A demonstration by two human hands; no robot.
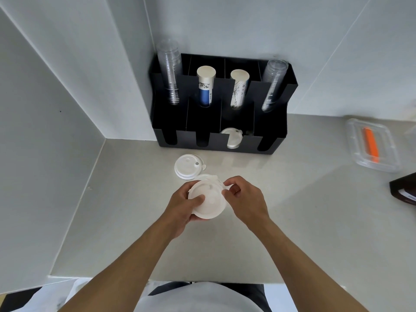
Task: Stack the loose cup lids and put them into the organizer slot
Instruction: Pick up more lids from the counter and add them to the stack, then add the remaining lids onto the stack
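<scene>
A small stack of white cup lids (208,200) is held over the counter's middle. My left hand (183,206) grips it from the left and below, thumb on top. My right hand (244,198) pinches the stack's right rim. Another short pile of white lids (188,166) lies on the counter just beyond, to the left. The black organizer (273,134) stands in the corner against the wall. Its third front slot from the left holds white lids (231,137); the other front slots look dark and empty.
The organizer's rear slots carry clear plastic cups (170,73) at left and right (273,84), and paper cups (206,86) in between. A clear container with an orange item (372,145) sits at the right. A dark box (405,190) lies at the right edge.
</scene>
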